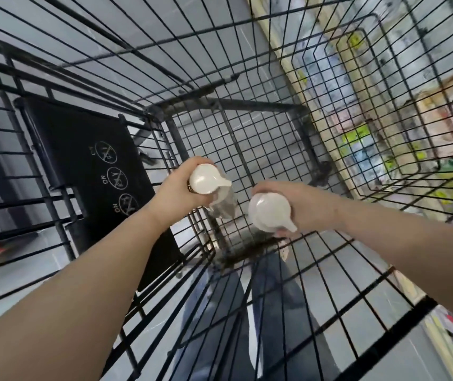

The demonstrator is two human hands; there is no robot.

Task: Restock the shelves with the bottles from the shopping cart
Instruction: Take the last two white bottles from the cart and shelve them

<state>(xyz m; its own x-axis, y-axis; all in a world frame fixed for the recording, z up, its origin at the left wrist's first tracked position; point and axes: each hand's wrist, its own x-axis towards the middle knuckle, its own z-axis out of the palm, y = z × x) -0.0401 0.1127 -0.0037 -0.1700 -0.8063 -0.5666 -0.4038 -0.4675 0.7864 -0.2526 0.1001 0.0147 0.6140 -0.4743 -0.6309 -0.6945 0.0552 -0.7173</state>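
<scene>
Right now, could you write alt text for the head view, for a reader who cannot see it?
Seen from above, the left hand and right hand each grip a white-capped bottle, left bottle and right bottle, inside a black wire cart. Blurred shelves show through the cart's right side.

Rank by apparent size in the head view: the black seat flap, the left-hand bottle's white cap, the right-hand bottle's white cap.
1. black seat flap, clearly largest.
2. The two caps, left-hand bottle's white cap and right-hand bottle's white cap, look alike; no ranking.
</scene>
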